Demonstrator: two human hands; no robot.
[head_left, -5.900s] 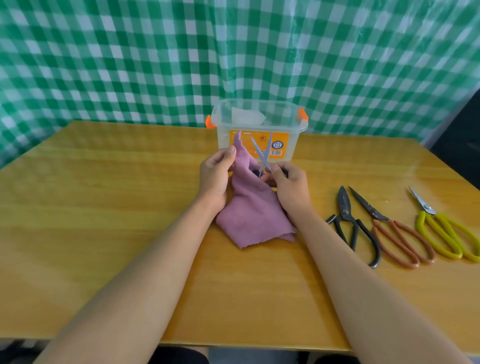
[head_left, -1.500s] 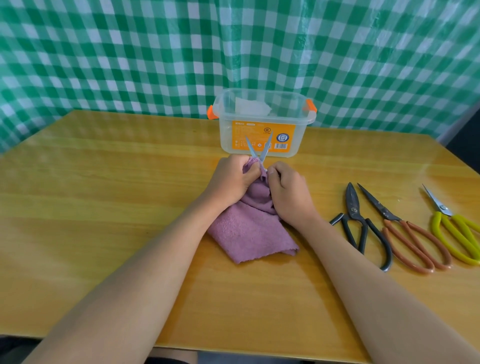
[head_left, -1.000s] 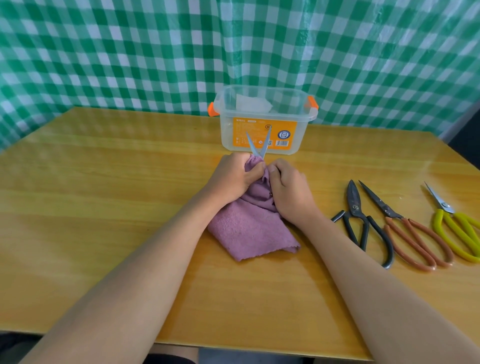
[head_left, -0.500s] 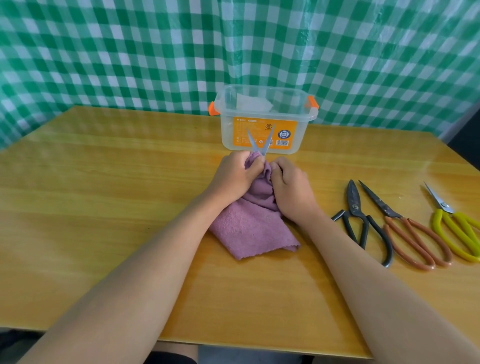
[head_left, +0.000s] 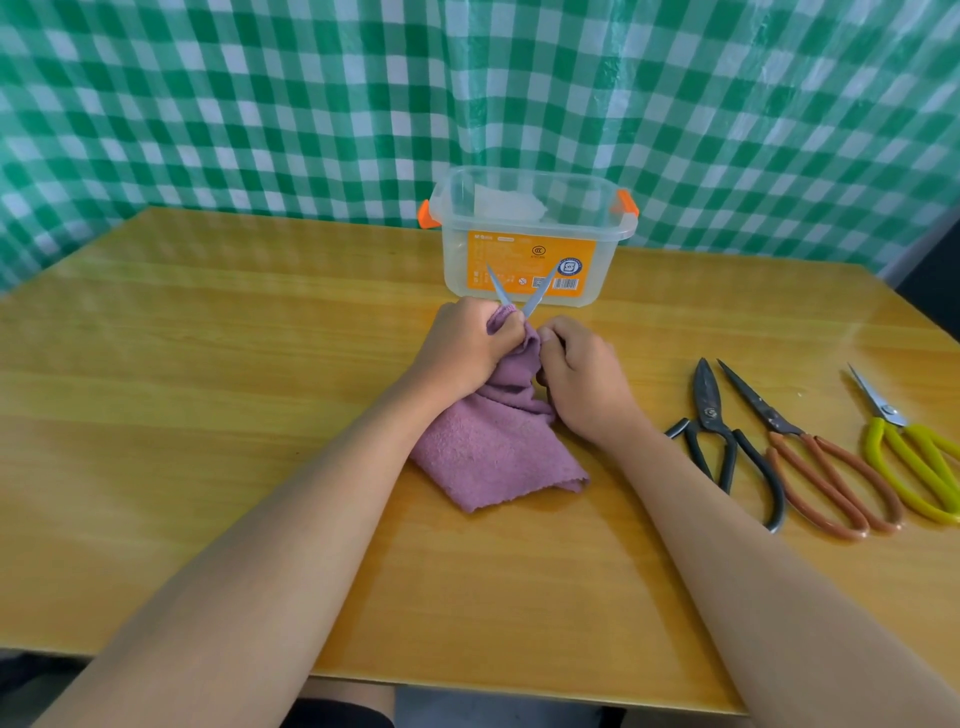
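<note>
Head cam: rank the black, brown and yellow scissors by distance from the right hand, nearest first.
1. Black scissors, just right of the right hand.
2. Brown-handled scissors, middle of the row.
3. Yellow-handled scissors, by the table's right edge.

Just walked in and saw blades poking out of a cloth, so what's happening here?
A person seems to be wiping a small pair of scissors with a purple cloth. The left hand grips the cloth bunched round the open blades, whose tips stick up in a V; the right hand curls round the cloth beside it, the handles hidden. Three more pairs of scissors lie on the table to the right, a plastic box behind.
</note>
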